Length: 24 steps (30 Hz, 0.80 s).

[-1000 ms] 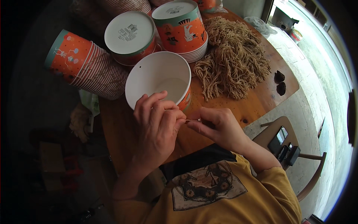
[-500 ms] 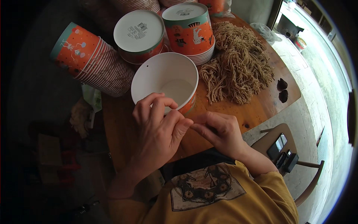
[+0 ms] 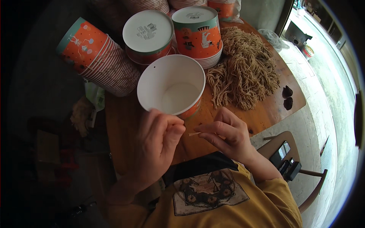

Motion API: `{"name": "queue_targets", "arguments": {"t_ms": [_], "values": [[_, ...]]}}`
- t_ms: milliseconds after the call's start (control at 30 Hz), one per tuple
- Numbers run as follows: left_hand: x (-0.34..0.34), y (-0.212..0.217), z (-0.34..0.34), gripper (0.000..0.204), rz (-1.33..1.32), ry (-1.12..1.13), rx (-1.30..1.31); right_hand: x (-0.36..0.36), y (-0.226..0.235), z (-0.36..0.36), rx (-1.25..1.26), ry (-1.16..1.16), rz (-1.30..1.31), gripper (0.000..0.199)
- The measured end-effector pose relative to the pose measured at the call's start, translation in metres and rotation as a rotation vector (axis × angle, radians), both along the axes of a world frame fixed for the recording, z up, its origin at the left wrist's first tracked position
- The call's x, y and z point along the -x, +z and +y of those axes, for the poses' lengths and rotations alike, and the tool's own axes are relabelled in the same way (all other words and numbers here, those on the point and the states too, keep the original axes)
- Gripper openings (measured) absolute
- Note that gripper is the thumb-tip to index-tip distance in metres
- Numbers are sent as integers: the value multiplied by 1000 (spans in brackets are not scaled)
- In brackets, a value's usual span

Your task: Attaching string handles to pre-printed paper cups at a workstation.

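On the wooden table, head view:
Table: a round brown wooden table, crowded at its far side.
Open cup: one white-lined paper cup with an orange outside stands mouth up at the near middle, empty as far as can be seen, with a small hole near its far rim.
Cup stacks: a tilted stack of orange cups lies to the left; two upturned stacks stand just behind the open cup.
String pile: a heap of tan twine pieces lies right of the cup, its nearest strands almost touching the cup wall.
Dark lumps: two small dark objects sit near the table's right edge.
Left hand: the left hand is raised just before the cup's near rim, fingers curled with thumb and fingertips close together; whether they pinch anything I cannot tell.
Right hand: the right hand is closed on a short piece of twine, thumb and forefinger clamped on it so that its pale tip points left toward the other hand.
Twine: held in the air between the two hands, just in front of the cup, well short of the hole.
Doing it well: judging by the hole, a stiff, short free end would help; grip close to the tip, steady the cup with the free hand, and turn the hole to face the twine.
Chair: a seat with a dark device on it stands at lower right.
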State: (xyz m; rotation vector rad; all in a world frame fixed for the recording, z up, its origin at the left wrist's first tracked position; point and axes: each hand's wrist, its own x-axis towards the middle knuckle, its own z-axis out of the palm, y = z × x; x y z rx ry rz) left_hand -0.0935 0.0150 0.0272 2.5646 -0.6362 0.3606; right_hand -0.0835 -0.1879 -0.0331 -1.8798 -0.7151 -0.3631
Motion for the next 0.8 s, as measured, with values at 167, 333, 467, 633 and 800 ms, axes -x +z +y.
{"name": "queue_targets", "arguments": {"t_ms": [167, 333, 467, 633, 800], "values": [[3, 0, 7, 39, 1450, -64, 827, 2, 1, -1, 60, 69, -76, 23], [2, -14, 11, 36, 1575, -109, 949, 3, -4, -2, 132, 71, -141, 24], [7, -16, 8, 31, 1486, -53, 922, 4, -5, -2, 87, 143, -32, 17], [17, -18, 0, 20, 972, -55, 630, 5, -11, 0, -78, 241, 134, 12], [9, -35, 2, 12, -313, -302, -161, 14, -10, 9, -420, 258, 671, 5]]}}
